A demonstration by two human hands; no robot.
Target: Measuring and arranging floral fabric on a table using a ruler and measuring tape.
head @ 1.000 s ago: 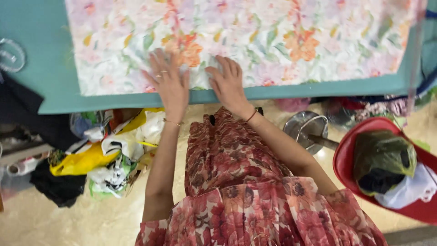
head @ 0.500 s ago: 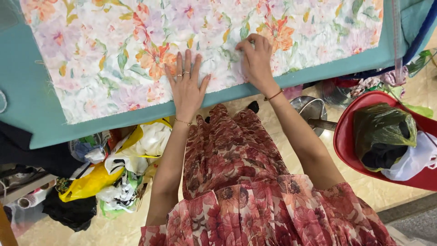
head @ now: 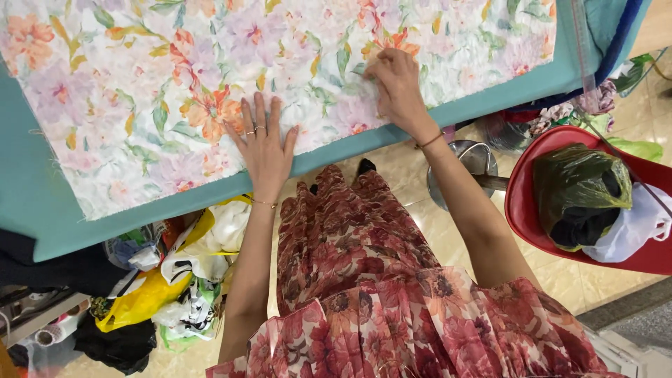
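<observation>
Left hand (head: 264, 150) is lying open, palm down and fingers spread, pressing the floral fabric (head: 210, 84) near its front edge. The fabric is spreading beneath both hands across the teal table (head: 42, 231). Right hand (head: 397, 87), further along that edge, is curling its fingers and pinching the fabric. Beyond the right forearm, a red chair (head: 532, 224) is carrying bagged cloth.

floral fabric (head: 210, 91): cut off at 12 and 9 o'clock edges.
red tub (head: 532, 217): cropped at 3 o'clock.
right hand (head: 399, 87): fingertips hidden, curled under.
</observation>
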